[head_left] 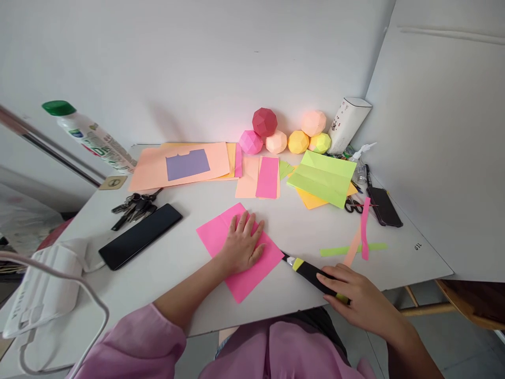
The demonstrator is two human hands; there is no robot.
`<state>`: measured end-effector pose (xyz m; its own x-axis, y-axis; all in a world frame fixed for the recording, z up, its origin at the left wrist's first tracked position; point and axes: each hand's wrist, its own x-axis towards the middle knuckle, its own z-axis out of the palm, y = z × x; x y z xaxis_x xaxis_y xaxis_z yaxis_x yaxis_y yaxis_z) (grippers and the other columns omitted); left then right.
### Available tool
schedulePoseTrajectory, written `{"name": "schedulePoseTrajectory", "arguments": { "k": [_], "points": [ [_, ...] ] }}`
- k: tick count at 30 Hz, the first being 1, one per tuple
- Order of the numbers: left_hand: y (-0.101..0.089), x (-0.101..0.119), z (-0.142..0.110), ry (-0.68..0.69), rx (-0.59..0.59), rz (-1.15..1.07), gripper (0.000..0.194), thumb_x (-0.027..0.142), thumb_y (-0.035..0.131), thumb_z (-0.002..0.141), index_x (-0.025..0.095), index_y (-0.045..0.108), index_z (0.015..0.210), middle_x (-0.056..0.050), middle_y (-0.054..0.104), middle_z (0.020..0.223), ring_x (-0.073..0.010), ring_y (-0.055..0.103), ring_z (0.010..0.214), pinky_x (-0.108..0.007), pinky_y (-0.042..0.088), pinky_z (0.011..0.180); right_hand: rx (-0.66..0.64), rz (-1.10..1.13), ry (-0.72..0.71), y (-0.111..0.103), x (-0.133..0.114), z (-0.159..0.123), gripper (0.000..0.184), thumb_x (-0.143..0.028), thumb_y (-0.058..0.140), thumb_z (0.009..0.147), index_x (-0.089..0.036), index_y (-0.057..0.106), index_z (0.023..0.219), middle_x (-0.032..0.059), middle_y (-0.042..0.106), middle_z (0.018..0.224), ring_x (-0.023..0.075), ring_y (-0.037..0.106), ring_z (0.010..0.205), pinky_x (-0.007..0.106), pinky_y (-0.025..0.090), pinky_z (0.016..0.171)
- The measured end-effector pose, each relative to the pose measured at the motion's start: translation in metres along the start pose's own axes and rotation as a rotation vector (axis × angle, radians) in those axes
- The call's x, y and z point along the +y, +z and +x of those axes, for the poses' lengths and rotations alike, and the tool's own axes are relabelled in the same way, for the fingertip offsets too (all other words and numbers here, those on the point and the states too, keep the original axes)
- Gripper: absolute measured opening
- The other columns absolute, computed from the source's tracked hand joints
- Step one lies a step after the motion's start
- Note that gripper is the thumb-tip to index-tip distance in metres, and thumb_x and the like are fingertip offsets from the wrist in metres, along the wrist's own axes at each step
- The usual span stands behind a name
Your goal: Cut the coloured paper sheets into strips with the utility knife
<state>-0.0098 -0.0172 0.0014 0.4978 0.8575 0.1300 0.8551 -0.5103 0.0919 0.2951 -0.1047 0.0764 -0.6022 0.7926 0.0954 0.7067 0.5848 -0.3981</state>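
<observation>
A pink sheet of paper (219,231) lies turned at an angle on the white table near its front edge. My left hand (242,245) rests flat on it with the fingers spread. In my right hand (351,289) is a black and yellow utility knife (313,276), its blade pointing left. The blade tip meets the right corner of the pink sheet; whether it is under or just beside the paper I cannot tell. Right of the knife lie narrow paper strips: a green strip (331,252), a pink strip (364,231) and a peach strip (351,252).
Faceted paper balls (264,122) line the wall. Peach sheets (150,168), green folded paper (323,176) and scissors (353,205) lie at the back. A phone (386,207) is at right. Keys (136,208), a black phone (140,237) and a white device (51,284) with a cable are at left.
</observation>
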Motion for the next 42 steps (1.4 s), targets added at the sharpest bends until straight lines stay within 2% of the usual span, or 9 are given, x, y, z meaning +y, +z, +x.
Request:
{"name": "schedulePoseTrajectory", "arguments": {
  "k": [3, 8, 16, 26, 35, 42],
  "points": [
    [0.002, 0.0, 0.0, -0.001, 0.004, -0.002, 0.063, 0.048, 0.031, 0.092, 0.01, 0.037, 0.142, -0.02, 0.036, 0.146, -0.0411, 0.018, 0.139, -0.06, 0.012, 0.11, -0.002, -0.008, -0.012, 0.002, 0.0, 0.004, 0.034, -0.018, 0.052, 0.088, -0.023, 0.062, 0.121, 0.0099, 0.066, 0.113, 0.0223, 0.062, 0.095, 0.035, 0.058, 0.075],
    [0.002, 0.0, -0.001, -0.005, 0.001, 0.001, 0.068, 0.055, 0.032, 0.09, 0.012, 0.036, 0.142, -0.019, 0.035, 0.147, -0.0408, 0.017, 0.14, -0.059, 0.01, 0.111, 0.001, -0.056, -0.017, 0.002, 0.005, 0.002, 0.034, -0.017, 0.05, 0.088, -0.021, 0.063, 0.12, 0.0102, 0.066, 0.115, 0.0244, 0.061, 0.101, 0.038, 0.057, 0.08],
    [0.004, 0.0, 0.001, -0.015, -0.01, -0.007, 0.076, 0.065, 0.032, 0.087, 0.014, 0.034, 0.144, -0.018, 0.027, 0.152, -0.0395, 0.012, 0.141, -0.059, 0.008, 0.111, -0.02, -0.072, 0.013, -0.004, 0.01, -0.002, 0.036, -0.015, 0.052, 0.087, -0.023, 0.063, 0.12, 0.0088, 0.066, 0.116, 0.0235, 0.061, 0.099, 0.037, 0.058, 0.079],
    [0.0, 0.001, 0.002, -0.012, -0.053, 0.032, 0.08, 0.067, 0.026, 0.087, 0.014, 0.029, 0.146, -0.019, 0.025, 0.152, -0.0408, 0.012, 0.141, -0.058, 0.008, 0.11, -0.009, -0.091, -0.056, 0.0, 0.017, 0.022, 0.034, -0.017, 0.053, 0.087, -0.021, 0.065, 0.118, 0.0098, 0.067, 0.115, 0.024, 0.062, 0.1, 0.039, 0.057, 0.082],
    [-0.001, 0.0, 0.002, -0.015, -0.079, 0.03, 0.081, 0.068, 0.024, 0.087, 0.013, 0.029, 0.146, -0.019, 0.024, 0.153, -0.0413, 0.012, 0.141, -0.058, 0.007, 0.11, -0.01, -0.131, -0.052, -0.001, 0.025, 0.015, 0.034, -0.018, 0.052, 0.087, -0.02, 0.065, 0.118, 0.0094, 0.066, 0.118, 0.0253, 0.061, 0.104, 0.04, 0.057, 0.084],
    [-0.003, 0.002, 0.003, -0.026, -0.074, 0.036, 0.081, 0.068, 0.024, 0.087, 0.013, 0.03, 0.146, -0.019, 0.025, 0.152, -0.0412, 0.012, 0.141, -0.058, 0.008, 0.11, -0.016, -0.123, -0.056, 0.002, 0.021, 0.033, 0.035, -0.015, 0.054, 0.085, -0.019, 0.066, 0.118, 0.0097, 0.066, 0.116, 0.0255, 0.061, 0.103, 0.04, 0.057, 0.083]
  ]
}}
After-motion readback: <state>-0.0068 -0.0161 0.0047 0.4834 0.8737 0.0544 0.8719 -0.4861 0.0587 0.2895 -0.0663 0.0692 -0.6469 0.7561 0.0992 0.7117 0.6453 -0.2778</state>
